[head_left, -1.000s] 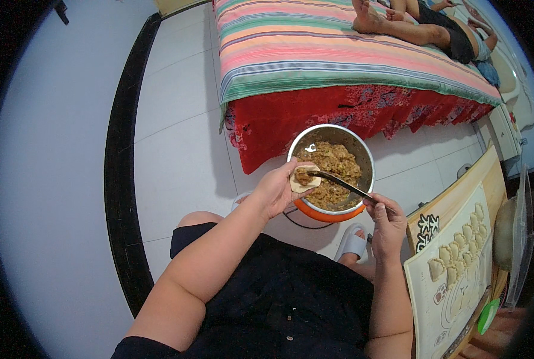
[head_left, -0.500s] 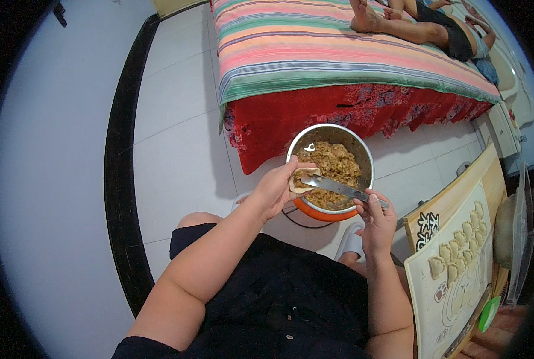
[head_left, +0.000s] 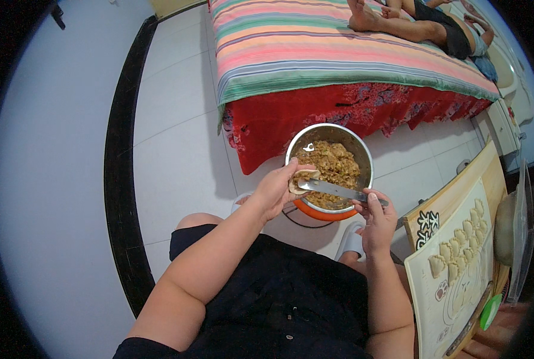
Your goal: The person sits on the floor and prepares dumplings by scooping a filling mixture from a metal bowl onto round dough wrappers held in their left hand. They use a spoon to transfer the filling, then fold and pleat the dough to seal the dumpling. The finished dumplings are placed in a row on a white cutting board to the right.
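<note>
A round dumpling wrapper (head_left: pixel 296 188) with some filling on it rests in my left hand (head_left: pixel 275 190), the fingers curled around its edge. My right hand (head_left: pixel 377 222) grips the end of a flat metal spatula (head_left: pixel 339 190), whose blade tip lies on the filling in the wrapper. Just behind and below both hands stands a steel bowl (head_left: pixel 370 157) of brown minced filling (head_left: pixel 334 160). The bowl sits on something orange (head_left: pixel 327 213).
To the right, several shaped dumplings (head_left: pixel 458 244) lie in rows on a white mat (head_left: pixel 425 299) over a wooden board (head_left: pixel 416 225). A bed (head_left: pixel 315 54) with a striped cover is ahead, a person's legs (head_left: pixel 399 29) on it. A wall (head_left: pixel 57 167) runs along the left.
The spatula's tip has shifted slightly left and down over the wrapper. Both hands stay nearly in place, still holding the same things.
</note>
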{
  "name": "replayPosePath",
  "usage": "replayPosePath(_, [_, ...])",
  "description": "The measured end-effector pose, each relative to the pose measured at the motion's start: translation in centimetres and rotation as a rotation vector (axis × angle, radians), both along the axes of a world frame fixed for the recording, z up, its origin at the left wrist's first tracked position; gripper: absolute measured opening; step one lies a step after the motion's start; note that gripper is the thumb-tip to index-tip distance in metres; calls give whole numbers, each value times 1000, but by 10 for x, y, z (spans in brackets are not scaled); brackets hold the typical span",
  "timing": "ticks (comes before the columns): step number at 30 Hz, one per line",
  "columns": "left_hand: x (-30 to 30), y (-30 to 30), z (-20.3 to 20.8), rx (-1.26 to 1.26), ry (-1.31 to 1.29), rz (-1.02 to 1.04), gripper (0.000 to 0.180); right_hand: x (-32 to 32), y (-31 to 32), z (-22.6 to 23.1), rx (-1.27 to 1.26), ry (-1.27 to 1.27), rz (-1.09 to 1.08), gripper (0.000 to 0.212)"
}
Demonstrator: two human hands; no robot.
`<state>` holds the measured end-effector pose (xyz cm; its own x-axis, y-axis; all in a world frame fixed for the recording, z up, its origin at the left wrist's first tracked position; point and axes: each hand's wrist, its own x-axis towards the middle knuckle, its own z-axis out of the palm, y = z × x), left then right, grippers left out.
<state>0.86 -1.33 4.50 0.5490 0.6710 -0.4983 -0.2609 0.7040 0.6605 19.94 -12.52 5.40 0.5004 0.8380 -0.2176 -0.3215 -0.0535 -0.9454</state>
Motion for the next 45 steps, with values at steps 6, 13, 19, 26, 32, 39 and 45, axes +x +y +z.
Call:
replayPosePath(6, [1,-2,3,-7,-11,2,50,5,1,-4,4,8,-34,22])
replayPosePath(13, [-4,5,-14,6,16,138,51,11,6,-10,36,-27,-147,20])
replayPosePath(19, [-3,6,-13,-40,-80,134,49,7,4,-30,8,-1146,220,18])
replayPosePath(26, [0,3,-4,-84,-225,98,39,2,-5,-44,-35,-1571,614,36])
replayPosePath(32, [1,-2,0,-39,-196,22,36,-1,-11,-18,-23,-1558,622,44])
replayPosePath(39, [10,-10,0,-65,-170,-76,33,-14,2,-10,384,-1513,313,28])
replayPosePath(45, [16,-18,-10,-50,-200,-157,38,-19,6,-2,489,-1656,286,25])
